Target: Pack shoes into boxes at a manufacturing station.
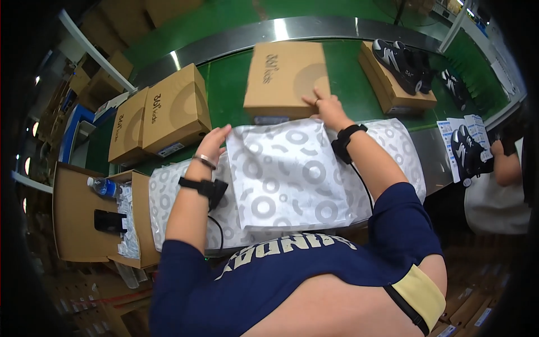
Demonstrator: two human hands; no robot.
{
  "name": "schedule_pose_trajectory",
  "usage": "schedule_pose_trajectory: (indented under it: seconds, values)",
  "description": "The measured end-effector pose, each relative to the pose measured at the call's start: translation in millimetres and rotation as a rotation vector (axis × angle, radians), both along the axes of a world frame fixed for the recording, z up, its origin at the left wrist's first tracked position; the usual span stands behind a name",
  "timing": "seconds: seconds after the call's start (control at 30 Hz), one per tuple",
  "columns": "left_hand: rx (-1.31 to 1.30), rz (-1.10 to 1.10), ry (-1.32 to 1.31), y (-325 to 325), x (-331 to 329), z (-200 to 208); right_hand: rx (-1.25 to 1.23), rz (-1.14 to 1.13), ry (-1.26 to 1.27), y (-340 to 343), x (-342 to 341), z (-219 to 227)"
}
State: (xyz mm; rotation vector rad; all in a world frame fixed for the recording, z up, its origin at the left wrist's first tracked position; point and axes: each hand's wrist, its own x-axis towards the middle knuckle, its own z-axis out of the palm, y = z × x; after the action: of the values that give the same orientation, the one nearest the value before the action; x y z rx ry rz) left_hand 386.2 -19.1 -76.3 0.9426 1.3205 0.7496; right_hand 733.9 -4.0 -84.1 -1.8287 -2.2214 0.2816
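Seen from above, a person in a dark blue shirt stands at a green conveyor belt (233, 84) with a curved metal rim. Both forearms reach forward, each with a black band at the wrist.

The right hand (328, 109) lies on the near edge of a closed brown box (286, 78) on the belt. Its fingers are spread flat on the lid, pressing rather than gripping. The box sits straight ahead of the person, just past a stack of white tissue paper (286, 174) printed with grey rings.

The left hand (213, 143) is at the left edge of the top tissue sheet, fingers lightly curled against that edge. Whether it pinches the sheet cannot be told. A metal bracelet shows at that wrist. The stack lies on the work surface between the person and the belt, and its far edge touches the box.

To the left on the belt, two more closed brown boxes (160, 118) lie side by side, touching. To the right, an open box (393, 84) carries a pair of black shoes (404, 64) with white stripes on top.

At lower left, an open carton (76, 213) holds a water bottle (104, 186) with a blue cap and a black device (109, 221). At the far right, another person's arm (505, 165) is near another black shoe (469, 154) and some printed papers (463, 126).
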Motion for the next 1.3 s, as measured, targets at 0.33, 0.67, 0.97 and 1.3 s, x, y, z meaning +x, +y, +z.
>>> schedule_pose_trajectory:
  seconds: [0.33,0.67,0.97,1.3]
  values:
    - [0.129,-0.149,-0.444,32,51,-6,0.467,-0.209,0.056,-3,-7,-24]
    - [0.500,-0.039,0.204,10,37,-18,-0.514,-0.527,1.324,-66,14,1]
    - [0.677,-0.334,0.633,-159,44,31,-0.726,0.036,1.026,-200,16,35]
    - [0.232,-0.173,-0.333,-131,45,110,-0.672,-0.055,1.359,-196,-3,129]
